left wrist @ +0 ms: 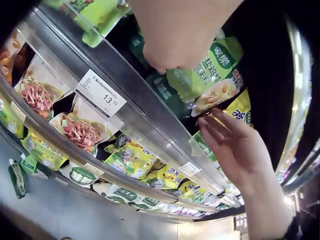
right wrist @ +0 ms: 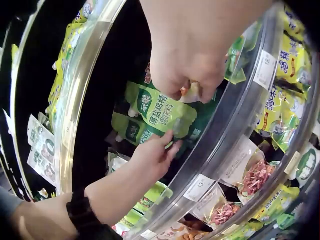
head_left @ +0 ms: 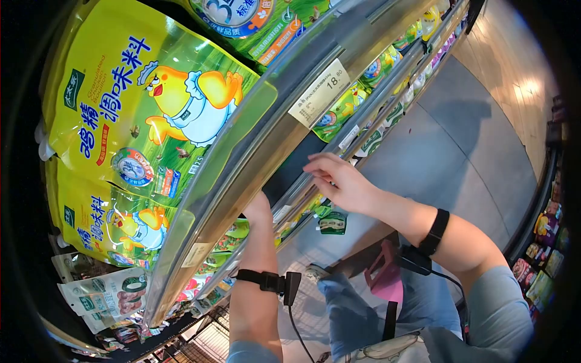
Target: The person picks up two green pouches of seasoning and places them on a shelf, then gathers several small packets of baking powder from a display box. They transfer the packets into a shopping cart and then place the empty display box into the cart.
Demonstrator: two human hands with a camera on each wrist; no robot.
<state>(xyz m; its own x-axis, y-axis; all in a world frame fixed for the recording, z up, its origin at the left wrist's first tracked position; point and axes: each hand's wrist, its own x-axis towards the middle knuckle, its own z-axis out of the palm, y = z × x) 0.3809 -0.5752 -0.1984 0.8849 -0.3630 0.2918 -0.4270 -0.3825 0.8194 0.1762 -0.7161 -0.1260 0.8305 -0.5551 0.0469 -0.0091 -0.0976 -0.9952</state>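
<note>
Shelving (head_left: 275, 142) frames left hand (head_left: 258, 207) and right hand (head_left: 348, 186), curled on a green packet (right wrist: 159, 109).

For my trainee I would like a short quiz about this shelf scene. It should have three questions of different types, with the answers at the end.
1. Multiple choice: What cartoon is on the large yellow-and-green plastic pouch?
a) a fish
b) a chicken
c) a cow

2. True or false: The person's left hand and right hand are both at the green plastic packet with white characters.

3. Fill in the missing digits: The white rectangular price label on the shelf edge in the left wrist view reads 13.__.

Key: 1 b; 2 true; 3 90.
</note>
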